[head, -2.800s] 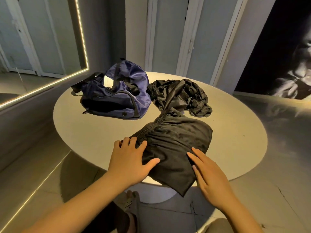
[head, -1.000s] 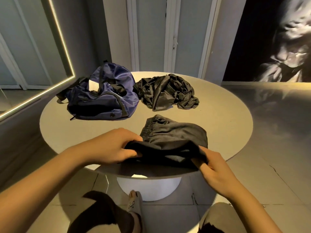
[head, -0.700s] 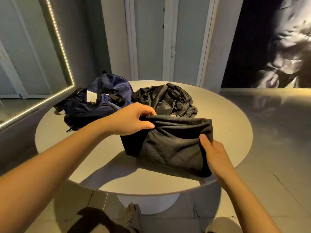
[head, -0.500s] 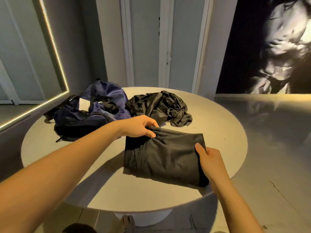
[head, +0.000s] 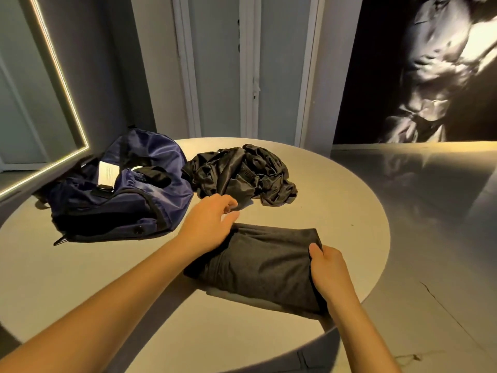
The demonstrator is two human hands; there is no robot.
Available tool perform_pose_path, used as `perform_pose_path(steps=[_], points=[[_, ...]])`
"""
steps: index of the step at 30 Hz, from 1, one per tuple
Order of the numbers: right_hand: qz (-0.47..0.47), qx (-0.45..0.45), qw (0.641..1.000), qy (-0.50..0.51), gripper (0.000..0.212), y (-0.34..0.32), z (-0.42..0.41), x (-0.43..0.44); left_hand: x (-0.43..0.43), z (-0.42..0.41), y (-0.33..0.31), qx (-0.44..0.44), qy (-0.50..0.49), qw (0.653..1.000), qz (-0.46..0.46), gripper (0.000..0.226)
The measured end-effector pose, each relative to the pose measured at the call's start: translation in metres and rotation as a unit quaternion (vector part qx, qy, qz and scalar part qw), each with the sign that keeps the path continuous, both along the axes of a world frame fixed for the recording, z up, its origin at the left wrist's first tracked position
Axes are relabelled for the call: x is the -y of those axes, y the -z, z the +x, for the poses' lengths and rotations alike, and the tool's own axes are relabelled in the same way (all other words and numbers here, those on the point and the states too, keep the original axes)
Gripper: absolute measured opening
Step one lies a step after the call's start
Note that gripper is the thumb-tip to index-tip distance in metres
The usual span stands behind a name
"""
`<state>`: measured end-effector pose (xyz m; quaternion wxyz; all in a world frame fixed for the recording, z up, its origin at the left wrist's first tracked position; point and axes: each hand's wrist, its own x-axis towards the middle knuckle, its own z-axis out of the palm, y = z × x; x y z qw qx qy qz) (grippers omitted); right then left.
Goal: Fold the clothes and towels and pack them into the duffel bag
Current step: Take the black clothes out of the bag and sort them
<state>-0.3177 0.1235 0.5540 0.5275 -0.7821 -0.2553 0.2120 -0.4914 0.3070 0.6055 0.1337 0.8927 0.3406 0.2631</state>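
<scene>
1. The folded garment is lying as a flat dark grey packet on the round table, near its front right edge, with its long axis running across the person from far left to near right
2. The right hand is gripping the packet's right end, thumb pressing on top and fingers curling round the edge, so all the cloth is stretching away leftward from that grip
3. The left hand is lying over the packet's far left corner with fingers loosely spread and holding nothing; whether the palm is touching the cloth I cannot tell
4. The duffel bag is sitting at the far left of the table, well apart from the right hand and near the left one, its mouth seemingly gaping upward
5. The packing move is, I judge, turning on this: the bag is lying leftward and beyond the packet, so the free left hand is looking better placed to support the unheld end, or the fold may be sagging open in transit
6. A crumpled black garment is lying just beside the bag, beyond the left fingertips, not yet folded
</scene>
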Motion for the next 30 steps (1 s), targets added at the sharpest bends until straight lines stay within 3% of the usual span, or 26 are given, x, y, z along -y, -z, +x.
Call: perform_pose_path(steps=[2,5,8,13,17,21,27,30], points=[[0.003,0.002,1.000,0.010,0.035,0.004,0.000,-0.001,0.035,0.001,-0.007,-0.017,0.051,0.998,0.025,0.035],[0.001,0.001,1.000,0.021,0.038,0.007,0.000,-0.003,0.071,0.010,0.009,-0.204,0.070,0.976,0.016,0.057],[0.000,-0.003,1.000,0.018,0.040,0.007,0.001,-0.002,0.060,0.016,0.029,-0.284,0.045,0.958,-0.014,0.076],[-0.021,-0.019,1.000,-0.003,0.054,-0.004,0.011,0.000,0.044,0.012,0.044,-0.289,0.067,0.955,-0.012,0.090],[-0.096,0.130,0.987,-0.008,0.050,-0.019,0.028,-0.014,0.043,0.010,0.045,-0.284,0.079,0.956,-0.002,0.092],[-0.212,0.211,0.954,0.004,0.040,-0.008,0.035,-0.021,0.038,0.007,0.045,-0.283,0.094,0.955,0.004,0.094],[-0.253,0.312,0.915,0.043,0.038,0.004,0.021,-0.017,0.010,0.002,0.040,-0.281,0.094,0.955,-0.008,0.087],[-0.270,0.324,0.907,0.016,0.036,0.005,0.016,-0.015,-0.011,0.006,0.042,-0.273,0.088,0.958,-0.012,0.066]])
